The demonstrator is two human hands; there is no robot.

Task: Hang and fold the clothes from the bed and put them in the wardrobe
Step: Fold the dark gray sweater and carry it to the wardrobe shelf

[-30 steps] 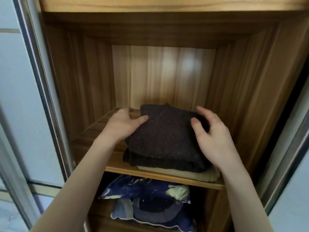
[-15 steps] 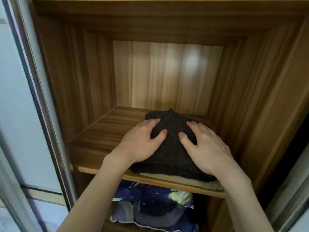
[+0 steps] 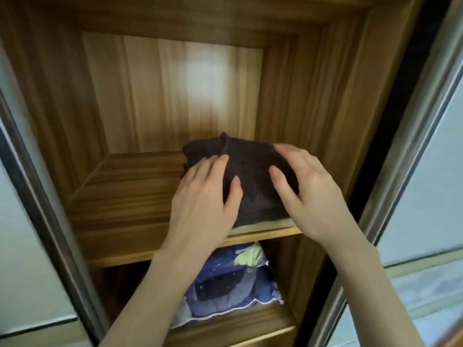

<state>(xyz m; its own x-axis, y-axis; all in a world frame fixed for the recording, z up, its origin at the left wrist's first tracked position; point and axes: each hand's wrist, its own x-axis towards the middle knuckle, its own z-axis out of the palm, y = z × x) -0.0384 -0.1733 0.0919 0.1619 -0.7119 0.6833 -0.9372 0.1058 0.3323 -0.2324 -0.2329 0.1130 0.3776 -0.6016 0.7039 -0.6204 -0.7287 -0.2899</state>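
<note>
**Inspector:** Head view, taking the wooden shelf (image 3: 130, 196) as reference. The dark knitted garment (image 3: 253, 171) lies folded at the right end of that shelf, stacked on a pale folded garment (image 3: 265, 224) whose edge shows at the shelf's front lip. Do you confirm both of your hands are on it?

**Operator:** Left hand, yes. Right I am less sure of.

**Inspector:** Noted. Your left hand (image 3: 203, 201) lies flat on the stack's left half, fingers straight and slightly spread, thumb out to the side; it presses and grips nothing. Your right hand (image 3: 310, 191) sits over the stack's right half, fingers extended and close together. Whether its palm touches the knit I cannot tell.

**Operator:** Which way does the stack run?

**Inspector:** Its long side runs front to back into the shelf, directly ahead of your fingertips. Both hands are about equally near, one on each flank. In my judgement the placing is nearly done; any remaining push goes straight rearward, and it must be even, or the top garment may slide off the pale one.

**Operator:** Anything else on record?

**Inspector:** Blue patterned bedding (image 3: 230, 291) lies in the compartment below the shelf. A sliding door frame (image 3: 40, 196) stands to the shelf's left.
</note>
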